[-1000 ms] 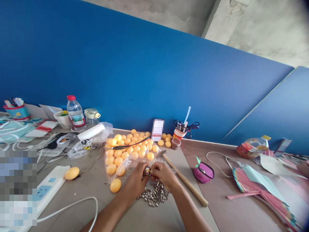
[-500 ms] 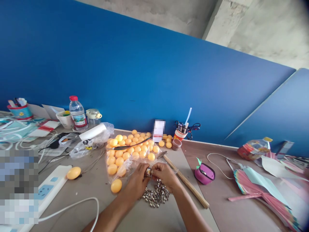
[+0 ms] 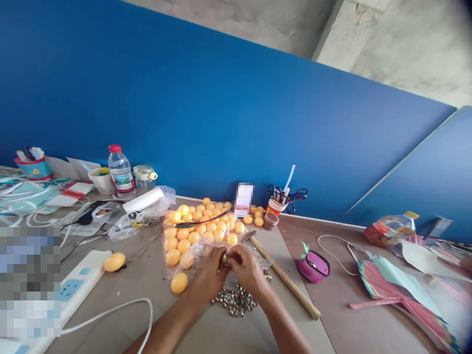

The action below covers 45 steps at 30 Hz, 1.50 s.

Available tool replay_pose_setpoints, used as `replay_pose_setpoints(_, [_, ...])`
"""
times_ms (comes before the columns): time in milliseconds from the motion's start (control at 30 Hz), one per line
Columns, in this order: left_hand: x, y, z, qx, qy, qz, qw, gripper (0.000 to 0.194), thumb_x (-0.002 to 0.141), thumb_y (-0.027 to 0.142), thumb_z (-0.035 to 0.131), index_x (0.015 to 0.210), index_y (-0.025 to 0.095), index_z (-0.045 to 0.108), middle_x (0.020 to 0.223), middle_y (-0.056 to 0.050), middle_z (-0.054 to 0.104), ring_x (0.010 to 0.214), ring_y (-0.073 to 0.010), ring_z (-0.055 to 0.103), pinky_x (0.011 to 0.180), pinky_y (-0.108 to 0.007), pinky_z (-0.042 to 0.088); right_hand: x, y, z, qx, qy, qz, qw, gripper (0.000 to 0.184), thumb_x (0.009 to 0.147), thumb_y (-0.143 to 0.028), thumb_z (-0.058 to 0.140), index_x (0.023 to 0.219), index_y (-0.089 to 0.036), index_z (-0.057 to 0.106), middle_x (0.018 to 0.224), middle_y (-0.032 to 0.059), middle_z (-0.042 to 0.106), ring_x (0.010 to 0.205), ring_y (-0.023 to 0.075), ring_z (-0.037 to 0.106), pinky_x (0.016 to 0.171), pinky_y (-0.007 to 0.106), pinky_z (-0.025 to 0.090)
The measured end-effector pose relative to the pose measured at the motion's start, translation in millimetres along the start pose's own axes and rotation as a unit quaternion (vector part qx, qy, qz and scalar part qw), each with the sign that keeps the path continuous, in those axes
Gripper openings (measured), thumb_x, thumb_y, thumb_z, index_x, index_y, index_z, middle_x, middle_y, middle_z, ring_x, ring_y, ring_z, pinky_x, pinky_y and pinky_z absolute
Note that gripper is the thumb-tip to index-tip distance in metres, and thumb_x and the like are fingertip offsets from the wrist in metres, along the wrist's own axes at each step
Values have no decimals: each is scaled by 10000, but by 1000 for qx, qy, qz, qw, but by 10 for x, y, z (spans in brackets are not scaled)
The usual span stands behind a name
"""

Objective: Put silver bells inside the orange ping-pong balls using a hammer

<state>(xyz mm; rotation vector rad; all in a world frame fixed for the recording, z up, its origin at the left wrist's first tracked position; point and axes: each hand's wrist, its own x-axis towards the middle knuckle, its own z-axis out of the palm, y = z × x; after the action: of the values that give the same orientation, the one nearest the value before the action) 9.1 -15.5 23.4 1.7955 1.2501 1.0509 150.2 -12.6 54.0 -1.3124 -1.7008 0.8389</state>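
My left hand [image 3: 212, 269] and my right hand [image 3: 246, 269] meet over the desk, fingers closed around a small shiny metallic cluster [image 3: 223, 260]. It looks like silver beads, mostly covered by the fingers. Just below the hands lies a heap of silver beads [image 3: 236, 301]; whether they are strung together I cannot tell. A few more beads [image 3: 267, 274] show beyond my right wrist. A clear plastic bag of orange balls [image 3: 201, 228] lies just past my left hand. One loose orange ball [image 3: 179, 283] rests beside my left forearm.
A hammer with a wooden handle [image 3: 291, 285] lies right of my right hand, with a purple pouch [image 3: 313, 266] beyond. A pen cup [image 3: 276, 204] and a small brown-filled tub [image 3: 271, 221] stand behind. At left are a power strip [image 3: 83, 275], a white cable [image 3: 110, 309] and a bottle [image 3: 121, 174].
My hands have shifted slightly, and my right fingers have closed in more over the small cluster. Some beads now show right of my right wrist; the heap looks slightly shifted left.
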Motion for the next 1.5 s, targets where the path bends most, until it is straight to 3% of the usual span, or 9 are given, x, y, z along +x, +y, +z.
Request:
replay_pose_setpoints(100, [7, -4, -2, -12, 8, 0, 1000, 270, 778, 137, 507, 1028, 203, 585, 1043, -67, 628, 983, -224, 574, 879, -360, 458, -36, -62, 11, -43, -6, -106, 993, 170, 755, -95, 483, 743, -186, 625, 786, 35, 596, 774, 163, 568, 720, 263, 437])
replay_pose_setpoints(167, [12, -28, 3, -13, 11, -4, 1000, 273, 768, 141, 520, 1023, 207, 591, 1030, -62, 634, 966, -223, 577, 868, -358, 462, -36, -71, 4, -40, -11, -114, 993, 173, 767, -103, 484, 726, -186, 630, 775, 36, 592, 772, 163, 566, 718, 261, 434])
replay_pose_setpoints(300, [11, -53, 3, -9, 15, -11, 1000, 302, 766, 161, 540, 1062, 204, 587, 1042, -71, 641, 962, -231, 583, 867, -372, 466, 18, -20, -45, 16, -29, -14, 999, 94, 692, -117, 539, 673, -184, 602, 711, 10, 579, 694, 149, 544, 667, 258, 415])
replay_pose_setpoints(433, [-9, -39, -5, -5, 9, -12, 1000, 372, 749, 148, 554, 1116, 210, 563, 1093, -77, 634, 1020, -243, 582, 913, -399, 461, 65, 40, -91, 113, -81, 109, 984, 53, 682, -192, 537, 633, -183, 557, 554, -36, 510, 533, 113, 454, 552, 242, 344])
replay_pose_setpoints(667, [-15, -60, 17, 14, -5, 9, 1000, 428, 726, 86, 526, 1129, 228, 546, 1128, -72, 624, 1068, -239, 576, 959, -423, 455, 66, 96, -76, 163, -70, 180, 967, 137, 626, -295, 605, 590, -181, 538, 464, -61, 455, 464, 85, 367, 491, 235, 252])
replay_pose_setpoints(1233, [-30, -44, 24, 42, -4, 24, 999, 401, 728, 59, 491, 1092, 219, 541, 1098, -75, 618, 1059, -231, 575, 962, -410, 447, 72, 99, -7, 171, -48, 201, 963, 51, 605, -222, 570, 613, -194, 528, 435, -62, 486, 437, 95, 411, 474, 231, 296])
replay_pose_setpoints(1500, [-24, -52, 8, 39, -4, 29, 999, 404, 725, 66, 501, 1091, 223, 566, 1103, -71, 632, 1065, -234, 581, 959, -405, 453, 54, 126, 83, 209, -17, 218, 953, 200, 619, -291, 641, 627, -211, 459, 437, -66, 493, 447, 100, 431, 496, 232, 317])
